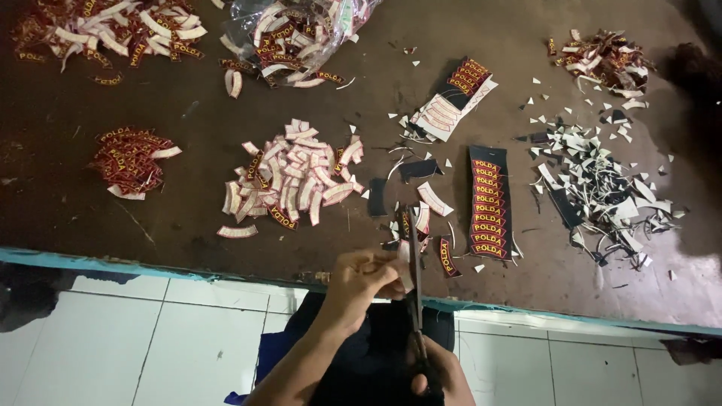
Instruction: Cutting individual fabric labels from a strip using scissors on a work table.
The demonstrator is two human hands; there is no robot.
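- Scissors with long dark metal blades (414, 263) stand nearly upright in the head view, tips pointing away over the near edge of the dark brown tabletop (68, 203).
- Right hand (440, 376) at the bottom of the view has its fingers closed through the scissor handles, gripping them.
- Left hand (365, 278) sits just left of the blades, its fingers pinched shut on a small pale curved embroidered patch (404, 263) that touches the blades.
- Beyond the scissor tips lie a few loose curved patches, red-and-yellow or white side up (432, 199), close to the tabletop edge.
- Just right of them lies a black fabric strip carrying a column of red-and-yellow lettered patches (489, 203), flat on the tabletop.
- Further back, a second black strip of uncut patches, partly flipped to its white backing (451, 98), lies tilted.
- Left of the blades sits a loose heap of cut curved patches, mostly white side up (293, 177).
- Well to the left is a smaller pile of red patches, face up (128, 158).
- At the far left corner spreads a wide scatter of mixed red and white patches (105, 30); beside it a clear plastic bag holding more patches (301, 30).
- On the right lies a mound of black and white offcut scraps (602, 188), with a smaller scrap heap (602, 56) behind it.
- Below the tabletop's light blue edge, a white tiled floor (150, 338) shows.
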